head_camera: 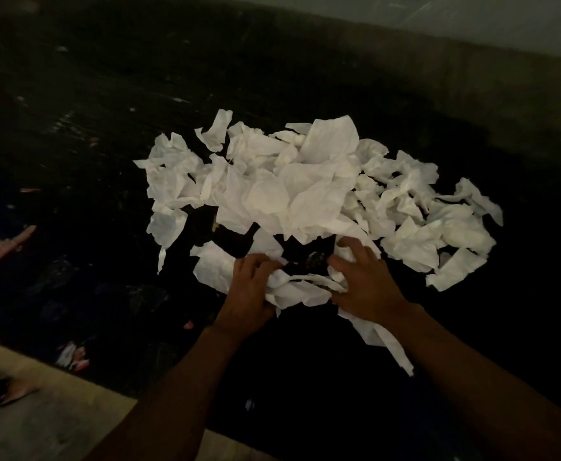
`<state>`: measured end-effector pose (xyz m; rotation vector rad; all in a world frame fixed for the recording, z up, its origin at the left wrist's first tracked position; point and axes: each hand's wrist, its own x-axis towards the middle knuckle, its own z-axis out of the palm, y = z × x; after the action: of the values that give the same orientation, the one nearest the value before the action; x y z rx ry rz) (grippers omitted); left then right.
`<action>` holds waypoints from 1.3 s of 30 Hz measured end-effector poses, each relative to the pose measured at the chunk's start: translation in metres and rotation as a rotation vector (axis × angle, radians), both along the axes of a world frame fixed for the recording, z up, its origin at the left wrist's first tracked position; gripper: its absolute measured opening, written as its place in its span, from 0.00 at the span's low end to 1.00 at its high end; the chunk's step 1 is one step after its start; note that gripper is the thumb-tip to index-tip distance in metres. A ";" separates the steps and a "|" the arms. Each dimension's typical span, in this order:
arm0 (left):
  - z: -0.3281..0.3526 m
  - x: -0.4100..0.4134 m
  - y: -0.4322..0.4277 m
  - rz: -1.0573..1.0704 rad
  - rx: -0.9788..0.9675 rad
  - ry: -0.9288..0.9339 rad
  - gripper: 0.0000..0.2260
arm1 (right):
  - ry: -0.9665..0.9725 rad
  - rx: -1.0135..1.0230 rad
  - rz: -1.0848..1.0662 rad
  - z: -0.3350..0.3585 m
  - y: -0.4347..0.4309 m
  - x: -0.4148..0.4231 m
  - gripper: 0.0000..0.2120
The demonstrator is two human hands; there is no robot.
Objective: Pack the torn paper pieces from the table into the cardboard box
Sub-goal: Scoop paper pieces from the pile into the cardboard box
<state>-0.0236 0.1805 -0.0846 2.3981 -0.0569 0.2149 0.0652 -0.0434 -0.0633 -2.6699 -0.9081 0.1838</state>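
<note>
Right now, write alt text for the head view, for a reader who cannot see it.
The left hand and right hand together grip a bunch of paper at the near edge of a pile of torn white paper spread on a dark table. The scene is dimly lit.

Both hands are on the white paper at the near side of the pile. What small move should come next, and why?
Probably squeeze the hands together and lift slowly. The left hand and right hand curl around one paper bunch at the near edge of the pile, so the grip looks ready. A loose strip trails under the right wrist and may drop.
</note>
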 end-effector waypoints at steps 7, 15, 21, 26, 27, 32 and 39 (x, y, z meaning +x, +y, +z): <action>0.012 -0.009 -0.004 -0.002 0.021 -0.074 0.35 | 0.168 0.094 0.016 0.023 -0.025 -0.006 0.42; 0.030 -0.013 0.008 -0.285 0.448 -0.076 0.47 | 0.060 -0.120 0.270 0.053 -0.035 -0.011 0.57; 0.007 0.002 0.019 -0.408 0.713 0.126 0.43 | -0.046 -0.211 0.393 0.014 -0.031 -0.002 0.51; 0.001 0.001 0.014 -0.352 0.616 0.077 0.30 | -0.031 -0.076 0.342 -0.013 -0.029 -0.003 0.41; -0.001 0.000 0.012 -0.319 0.563 0.053 0.27 | -0.047 -0.017 0.300 -0.019 -0.027 -0.005 0.39; -0.009 0.000 -0.003 -0.138 0.372 -0.048 0.15 | -0.128 0.339 0.139 -0.031 -0.002 -0.009 0.24; -0.005 -0.001 -0.019 0.044 0.054 -0.006 0.21 | 0.310 0.488 -0.244 -0.008 0.005 -0.021 0.45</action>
<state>-0.0246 0.1613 -0.0901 2.4542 -0.0131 0.2436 0.0440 -0.0386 -0.0716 -2.1913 -0.4526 0.2710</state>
